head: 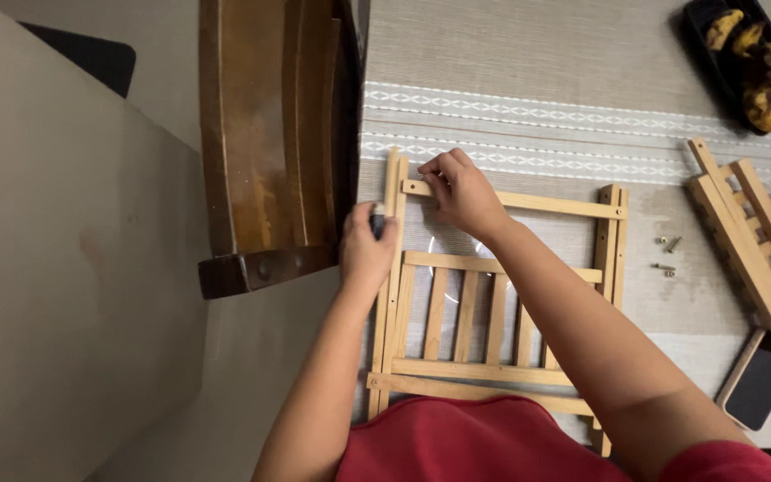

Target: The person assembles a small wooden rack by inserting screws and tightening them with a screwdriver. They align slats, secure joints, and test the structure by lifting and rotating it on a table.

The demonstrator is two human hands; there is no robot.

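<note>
Nearest the camera is the person's red shirt (457, 442), with both bare forearms reaching out from it over the desk (582, 80). The desk is covered by a beige woven cloth with white patterned bands running across it.

Just beyond the shirt lies a light wooden slatted frame (493, 303), flat on the cloth, its near rail almost at the desk's edge. It has two long side posts, cross rails and a row of short upright slats between the middle rails.

The left hand (366, 252) rests at the frame's left post, fingers curled tight around a small dark-handled tool (377, 219) that stands against the post near its upper end. Whether the tool's tip sits in the wood cannot be told. The right hand (461, 189) lies a little farther out, fingers bent and pinched narrow on the left end of the frame's top rail, close to the corner where rail meets post.

To the right of the frame, a few small metal screws (667, 254) lie loose on the cloth. Farther right is a second wooden slatted piece (751, 241), set at an angle, and near its lower end a dark flat phone-like slab (758, 386).

To the left, beside the desk's edge, stands a dark brown wooden chair (265, 134). At the far right corner sits a dark tray of blackened bananas (760, 67).
</note>
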